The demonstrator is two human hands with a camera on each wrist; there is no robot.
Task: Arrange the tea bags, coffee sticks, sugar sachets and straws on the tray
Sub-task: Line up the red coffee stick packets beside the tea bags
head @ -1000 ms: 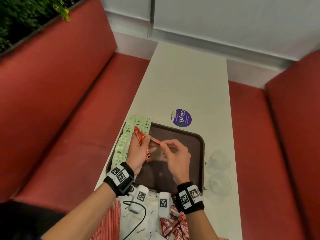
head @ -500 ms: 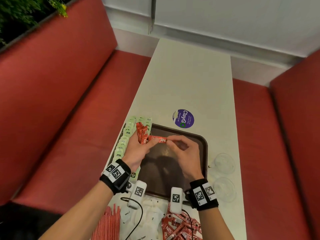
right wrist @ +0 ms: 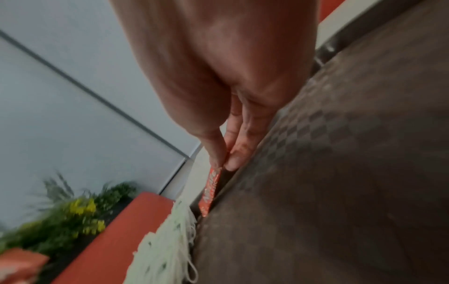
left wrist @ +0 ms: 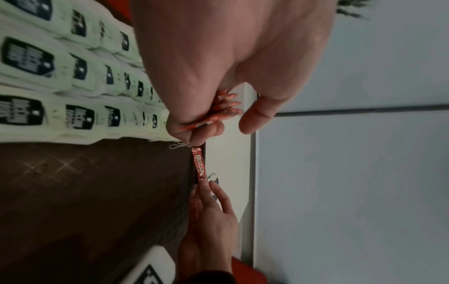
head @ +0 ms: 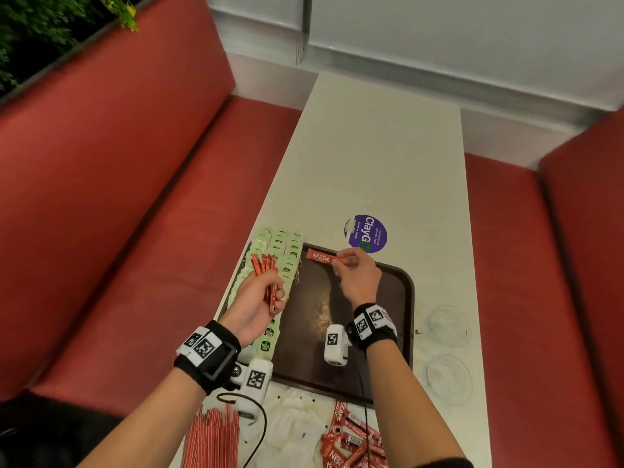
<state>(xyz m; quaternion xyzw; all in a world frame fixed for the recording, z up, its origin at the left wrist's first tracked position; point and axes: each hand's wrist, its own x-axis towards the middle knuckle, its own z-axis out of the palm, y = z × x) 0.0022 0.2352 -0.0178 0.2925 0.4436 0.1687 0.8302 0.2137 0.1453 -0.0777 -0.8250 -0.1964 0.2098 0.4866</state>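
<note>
- single coffee stick (head: 321,257), red, white "NESCAFE" print readable, second line under it too small to read; lies near the upper-left corner of the tray (head: 407,298), along its far rim
- right hand (head: 358,282) pinches that stick at its right end, thumb and forefinger closed on the tip; most of the stick sticks out left of the fingers (right wrist: 216,153); cannot tell if it touches the tray floor
- left hand (head: 256,304) curled around a bundle of coffee sticks (head: 266,275), same red; bundle fans out toward the upper left of the head view, over the tea bags (head: 280,244); print on the bundle unreadable
- tea bags pale green with black labels, white lettering blurred, not legible; laid in overlapping rows along the left side of the tray, strings (right wrist: 184,249) hanging loose at the row end
- round purple sticker (head: 365,233) on the table (head: 371,146), reads "ClayGo", small print unreadable, just beyond the tray's far rim
- loose coffee sticks (head: 351,440) with "NESCAFE" at bottom centre of the head view, off the tray
- red-striped straws (head: 211,437) at bottom left, white sugar sachets (head: 297,430) between them and the loose sticks
- two clear lids (head: 447,349) right of the tray, one behind the other
</note>
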